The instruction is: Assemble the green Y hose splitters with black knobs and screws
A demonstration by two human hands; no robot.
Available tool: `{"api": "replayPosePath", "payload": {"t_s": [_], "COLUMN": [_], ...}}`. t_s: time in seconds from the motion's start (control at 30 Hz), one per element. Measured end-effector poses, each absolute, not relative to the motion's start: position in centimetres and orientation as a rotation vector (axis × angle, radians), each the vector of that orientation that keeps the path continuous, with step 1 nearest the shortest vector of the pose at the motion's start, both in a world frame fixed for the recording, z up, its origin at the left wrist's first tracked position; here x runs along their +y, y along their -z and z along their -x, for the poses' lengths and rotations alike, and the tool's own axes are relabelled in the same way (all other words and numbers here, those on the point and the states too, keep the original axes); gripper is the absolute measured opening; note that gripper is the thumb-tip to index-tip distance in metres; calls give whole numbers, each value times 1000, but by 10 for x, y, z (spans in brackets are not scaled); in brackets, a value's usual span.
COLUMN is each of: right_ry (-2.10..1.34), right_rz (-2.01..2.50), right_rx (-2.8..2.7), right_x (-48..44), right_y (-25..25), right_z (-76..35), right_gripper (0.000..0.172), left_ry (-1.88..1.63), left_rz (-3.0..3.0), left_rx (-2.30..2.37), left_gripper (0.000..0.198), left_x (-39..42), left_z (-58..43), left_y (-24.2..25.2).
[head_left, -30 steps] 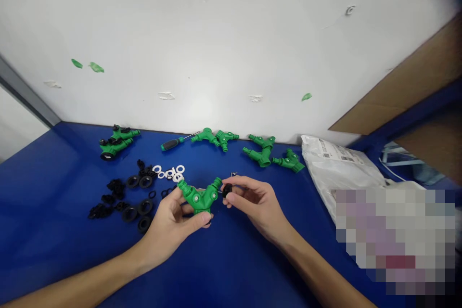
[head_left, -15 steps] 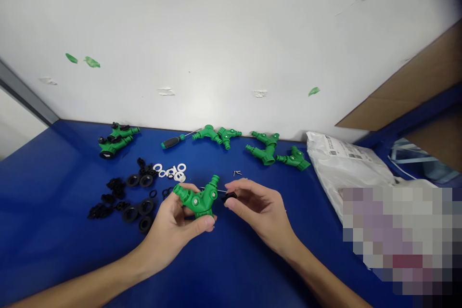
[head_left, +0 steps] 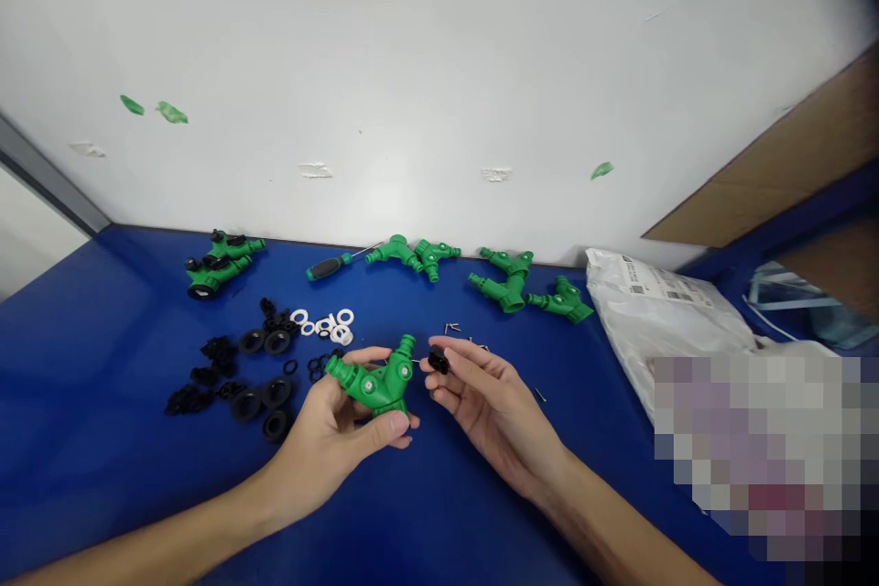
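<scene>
Your left hand (head_left: pixel 322 439) is closed around a green Y-shaped hose splitter (head_left: pixel 376 385), with your thumb across the front and your fingers behind it. Your right hand (head_left: pixel 491 412) is partly open, and its thumb and first fingers pinch a small black plastic piece (head_left: pixel 438 360). The black piece is just beside the top right arm of the splitter, with a small gap between them, so they do not touch. Both hands are above the blue worktop (head_left: pixel 103 476). To the left of your left hand lie black rubber rings (head_left: pixel 247 405) and small black parts (head_left: pixel 220 350). A little bunch of white rings (head_left: pixel 322 323) sits ahead of that hand. Farther ahead on the left is a stack of green splitters with black parts (head_left: pixel 220 261). Straight ahead of your hands is a screwdriver (head_left: pixel 328 268) with a black and green handle. Next to it, more green splitters (head_left: pixel 504 286) lie near the white wall (head_left: pixel 385 92). Tiny metal screws (head_left: pixel 451 327) lie just ahead of your right hand, and a white plastic bag (head_left: pixel 652 320) lies well off to its right.
</scene>
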State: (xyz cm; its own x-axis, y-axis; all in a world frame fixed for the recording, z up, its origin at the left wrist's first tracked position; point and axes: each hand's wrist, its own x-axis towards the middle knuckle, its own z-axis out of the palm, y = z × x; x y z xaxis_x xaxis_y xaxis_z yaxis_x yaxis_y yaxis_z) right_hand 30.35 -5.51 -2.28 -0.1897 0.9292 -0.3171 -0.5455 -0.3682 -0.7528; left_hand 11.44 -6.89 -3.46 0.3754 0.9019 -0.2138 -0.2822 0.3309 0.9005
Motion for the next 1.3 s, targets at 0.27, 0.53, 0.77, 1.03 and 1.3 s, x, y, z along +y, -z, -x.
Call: {"api": "replayPosePath", "payload": {"t_s": [0.27,0.53,0.77,1.03,1.3], "right_ry": [-1648,-1186,-819,-597,-536], "right_rz": [994,1035,1002,955,915], "right_rx": [-706,-1171,-1447,-1618,-1688], "right_x": [-56,-63,-71,-79,-81], "right_y": [31,34,27,22,23], "right_z": [-301,-297,-291,-280,-281], "right_gripper": [25,16,13,19,20], "left_ry": [-921,-883,-877,-901,-934], "left_rz": [-873,-877,-920,-934,-921], "left_rx": [836,848,826,814,833], "left_gripper": [55,74,64,52,44], "left_x": [-73,-73,-77,-77,-74], "left_z": [-115,-114,-116,-117,-117], "left_y": [33,36,40,39,36]}}
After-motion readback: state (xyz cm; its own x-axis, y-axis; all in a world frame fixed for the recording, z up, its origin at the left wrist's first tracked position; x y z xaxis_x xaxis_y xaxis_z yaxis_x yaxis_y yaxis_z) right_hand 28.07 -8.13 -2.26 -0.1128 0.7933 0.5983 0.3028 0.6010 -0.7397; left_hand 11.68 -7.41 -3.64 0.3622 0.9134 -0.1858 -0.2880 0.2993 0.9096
